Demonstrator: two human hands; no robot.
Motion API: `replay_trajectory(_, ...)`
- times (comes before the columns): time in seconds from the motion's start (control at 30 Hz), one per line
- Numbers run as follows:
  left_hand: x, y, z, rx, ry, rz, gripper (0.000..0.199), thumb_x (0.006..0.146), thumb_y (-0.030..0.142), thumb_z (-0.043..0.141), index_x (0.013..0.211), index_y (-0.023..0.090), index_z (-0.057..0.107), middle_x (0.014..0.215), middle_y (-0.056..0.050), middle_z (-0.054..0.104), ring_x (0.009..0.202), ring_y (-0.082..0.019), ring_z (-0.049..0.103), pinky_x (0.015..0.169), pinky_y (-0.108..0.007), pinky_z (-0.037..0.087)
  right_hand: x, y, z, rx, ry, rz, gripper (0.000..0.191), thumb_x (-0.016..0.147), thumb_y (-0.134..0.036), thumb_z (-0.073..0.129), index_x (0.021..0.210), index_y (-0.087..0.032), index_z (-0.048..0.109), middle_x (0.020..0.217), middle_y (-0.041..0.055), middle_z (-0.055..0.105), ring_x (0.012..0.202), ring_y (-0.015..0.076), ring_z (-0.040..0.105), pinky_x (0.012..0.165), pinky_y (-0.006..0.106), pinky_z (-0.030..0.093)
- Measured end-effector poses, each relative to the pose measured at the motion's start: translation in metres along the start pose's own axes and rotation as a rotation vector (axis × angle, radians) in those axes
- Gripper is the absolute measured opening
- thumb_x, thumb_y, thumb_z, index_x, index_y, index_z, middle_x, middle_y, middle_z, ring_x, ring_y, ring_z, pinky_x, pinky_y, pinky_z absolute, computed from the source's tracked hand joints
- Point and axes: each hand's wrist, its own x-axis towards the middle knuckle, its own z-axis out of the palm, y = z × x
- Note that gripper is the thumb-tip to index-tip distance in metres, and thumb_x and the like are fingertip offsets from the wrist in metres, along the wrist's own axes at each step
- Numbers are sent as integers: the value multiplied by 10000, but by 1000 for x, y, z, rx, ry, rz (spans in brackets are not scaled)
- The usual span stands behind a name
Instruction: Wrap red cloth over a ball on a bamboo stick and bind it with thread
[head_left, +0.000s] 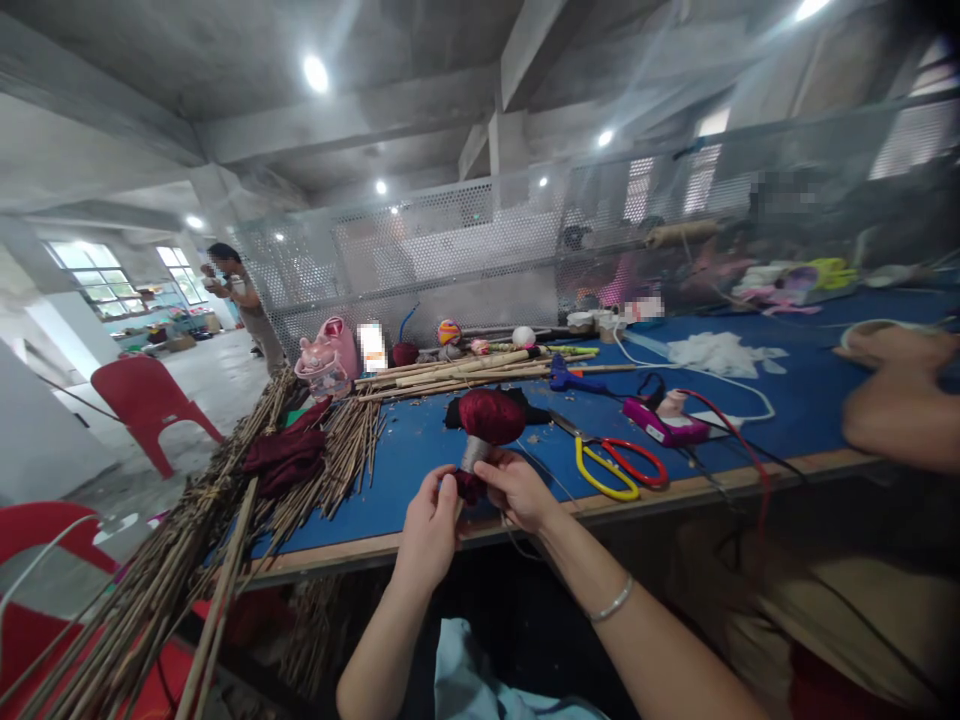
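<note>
In front of me, at the table's near edge, both my hands are on a piece with a dark red cloth-covered round head (492,416). Below the head is a grey band or spool (474,455), and gathered dark red cloth (469,487) shows under that. My left hand (433,522) is closed, thumb and fingers pinching the lower cloth end. My right hand (519,488) is closed at the grey part, its thumb pressed against it. A thin strand hangs under the right hand. Black cloth (454,410) lies behind the round head.
Scissors (600,466) with yellow and red handles lie to the right, beside a blue glue gun (576,376) and a purple box (664,420). Thin sticks (337,465) and dark red cloth (285,460) are at left. A co-worker's blurred arm (900,410) reaches in from the right.
</note>
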Motion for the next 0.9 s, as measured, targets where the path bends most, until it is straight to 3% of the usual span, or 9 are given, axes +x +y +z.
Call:
replay_trajectory(0.07, 0, 1, -1, 114, 65, 90, 529, 781, 568, 460, 1171, 212, 439, 816, -29, 621, 459, -98, 532, 380, -201, 370, 1, 1, 1, -28, 13, -18, 350, 640, -408, 706, 723, -166, 468, 429, -117, 331, 299, 4, 174, 308, 183, 87)
replay_trajectory(0.13, 0, 1, -1, 176, 56, 158, 521, 796, 512, 485, 1224, 223, 415, 923, -55, 630, 505, -104, 550, 444, -220, 407, 1, 0, 2, -63, 32, -33, 337, 654, -415, 690, 734, -164, 481, 432, -115, 341, 305, 8, 182, 311, 184, 102)
replay_trajectory(0.3, 3, -8, 8, 197, 101, 274, 310, 831, 408, 477, 1017, 174, 561, 912, -77, 637, 812, -170, 579, 725, -271, 436, 2, -2, 6, -136, 34, -12, 340, 657, -442, 674, 746, -161, 505, 411, -113, 330, 307, 21, 187, 313, 201, 93)
replay_trajectory(0.4, 6, -13, 11, 63, 90, 171, 289, 807, 448, 491, 831, 166, 552, 728, -31, 596, 630, -133, 534, 575, -234, 415, 2, -3, 7, -142, 10, 5, 353, 630, -433, 695, 757, -163, 507, 435, -110, 350, 321, 20, 181, 324, 207, 82)
replay_trajectory(0.5, 5, -11, 11, -96, -4, -57, 363, 756, 550, 502, 799, 190, 477, 539, 60, 452, 383, -58, 338, 376, -179, 253, 1, -4, 6, -152, -35, 22, 360, 625, -440, 699, 746, -168, 497, 439, -110, 337, 334, 22, 175, 337, 211, 77)
replay_trajectory(0.57, 2, -8, 11, -201, -101, -204, 414, 716, 602, 513, 809, 208, 428, 500, 97, 385, 333, -30, 231, 343, -153, 157, -1, -4, 5, -161, -43, 15, 364, 625, -450, 697, 722, -169, 487, 438, -109, 326, 343, 24, 174, 346, 215, 79)
replay_trajectory(0.63, 0, -6, 10, -268, -162, -266, 443, 688, 620, 534, 792, 212, 399, 501, 103, 386, 327, -20, 222, 337, -139, 144, -3, -5, 6, -175, -25, -10, 371, 626, -459, 696, 710, -170, 479, 448, -103, 327, 353, 26, 179, 356, 220, 86)
replay_trajectory(0.73, -3, -4, 8, -187, -134, -162, 437, 726, 626, 482, 781, 197, 421, 515, 72, 443, 342, -42, 325, 334, -156, 241, -4, -6, 8, -223, 7, -48, 370, 643, -472, 682, 701, -172, 474, 456, -94, 330, 358, 30, 193, 361, 226, 93)
replay_trajectory(0.9, -2, -3, 4, 59, 67, 106, 450, 783, 546, 476, 1080, 208, 471, 753, -16, 598, 561, -118, 538, 459, -212, 398, -3, -7, 10, -299, 11, -52, 350, 685, -478, 645, 659, -167, 486, 407, -94, 288, 352, 38, 196, 362, 231, 97)
